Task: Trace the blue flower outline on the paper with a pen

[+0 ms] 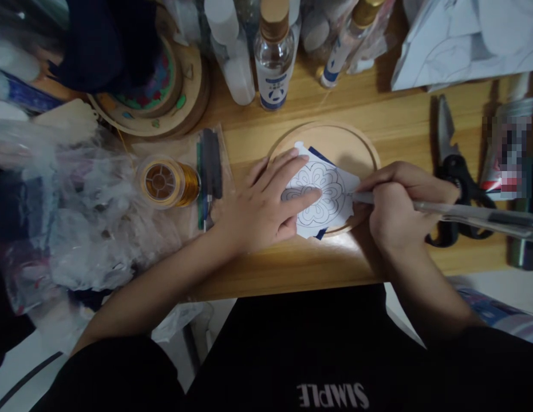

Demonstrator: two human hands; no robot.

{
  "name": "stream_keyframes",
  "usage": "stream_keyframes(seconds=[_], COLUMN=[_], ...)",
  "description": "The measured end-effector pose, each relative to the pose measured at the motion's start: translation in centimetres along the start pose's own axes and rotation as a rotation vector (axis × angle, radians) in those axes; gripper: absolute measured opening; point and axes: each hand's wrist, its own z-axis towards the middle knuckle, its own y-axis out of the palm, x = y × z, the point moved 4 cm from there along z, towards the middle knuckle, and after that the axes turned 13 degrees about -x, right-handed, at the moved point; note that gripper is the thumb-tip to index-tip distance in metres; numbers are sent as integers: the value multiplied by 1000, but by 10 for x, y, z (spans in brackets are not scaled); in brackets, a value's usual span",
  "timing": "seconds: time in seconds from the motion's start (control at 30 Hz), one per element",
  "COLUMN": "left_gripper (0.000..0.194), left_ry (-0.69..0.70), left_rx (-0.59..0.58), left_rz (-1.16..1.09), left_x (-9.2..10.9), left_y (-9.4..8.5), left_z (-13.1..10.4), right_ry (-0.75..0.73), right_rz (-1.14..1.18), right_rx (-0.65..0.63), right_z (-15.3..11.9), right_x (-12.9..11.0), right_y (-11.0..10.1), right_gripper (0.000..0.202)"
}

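Item 1: round wooden tray point(369, 146), raised rim, flat on the desk point(257, 274). Contents: white paper point(335, 178) w/ a printed-looking flower outline, and a dark blue sheet point(320, 153) under it, corners poking out top & bottom. I see the paper approx. mid-tray.

Item 2: L hand point(266, 206), fingers spread, pressed over the L part of the paper. R hand point(399, 209), fingers pinching a pen point(472, 213), tip end at the paper's R side.

Item 3: clear bottle point(273, 68), brown cap, blue-and-white label, upright beyond the tray; exact fill level I can't tell. White bottle point(232, 57) just L of it. Small bottle point(341, 51), gold cap, to the R, tilted in my view.

Item 4: spool point(176, 183) wound w/ amber thread, L of L hand, near dark pens point(211, 166) on a flat clear packet point(225, 171). Crumpled plastic bags point(90, 246) farther L; contents can't be made out. Wooden hoops point(193, 97), stacked, upper L.

Item 5: scissors point(457, 166), black handles, R of R hand; tube point(509, 143) beyond, partly blurred.

Edges/room: desk's near edge runs just in front of the black shirt point(309, 343). Bare wood betw. bottles & tray, also a strip betw. tray & near edge. Tighter on the L, w/ packet & bags.
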Motion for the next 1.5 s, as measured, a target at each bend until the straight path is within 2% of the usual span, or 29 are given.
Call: stream_keyframes(seconds=[0.17, 0.47, 0.63, 0.73, 0.87, 1.23, 1.5], left_gripper=[47, 46, 46, 46, 46, 46, 46], left_ry=[-13, -23, -36, -28, -19, -9, -31], left_rx=[-32, -31, -60, -62, -51, -32, -62], left_rz=[-3, 11, -15, -38, -56, 35, 11], left_x=[-1, 0, -1, -1, -1, 0, -1], left_y=[1, 0, 0, 0, -1, -1, 1], left_z=[0, 1, 1, 1, 1, 1, 1], right_ry=[16, 18, 65, 91, 41, 16, 40], right_rz=[38, -24, 24, 20, -3, -27, -44], right_rx=[34, 1, 74, 31, -27, -67, 13], right_z=[-2, -1, -7, -9, -8, -5, -7], right_x=[0, 1, 4, 5, 2, 0, 1], right_y=[0, -1, -5, -4, -2, 0, -2], right_gripper=[29, 26, 28, 28, 27, 26, 26])
